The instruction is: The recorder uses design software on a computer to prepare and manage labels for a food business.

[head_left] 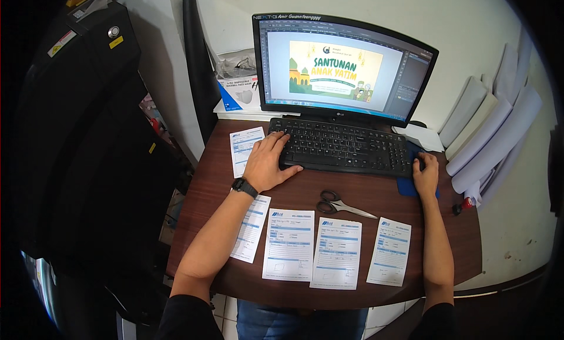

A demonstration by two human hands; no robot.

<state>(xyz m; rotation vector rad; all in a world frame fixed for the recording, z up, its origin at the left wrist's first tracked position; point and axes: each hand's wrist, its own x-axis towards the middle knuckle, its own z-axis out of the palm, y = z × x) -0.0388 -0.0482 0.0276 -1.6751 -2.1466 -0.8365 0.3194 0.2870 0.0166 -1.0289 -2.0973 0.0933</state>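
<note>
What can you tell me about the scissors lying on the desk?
The scissors have black looped handles and plain metal blades. They are shut and lie flat on the brown wooden desk, handles to the left and tip pointing right. They sit between the black keyboard and the row of printed forms. Neither hand touches them.

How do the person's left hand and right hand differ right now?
The left hand lies flat with fingers spread on the left end of the black keyboard; the right hand is curled over a mouse on the blue pad, beside the keyboard's right end. The left wrist wears a black watch; the right wrist is bare. Both rest palm down on the brown desk.
</note>
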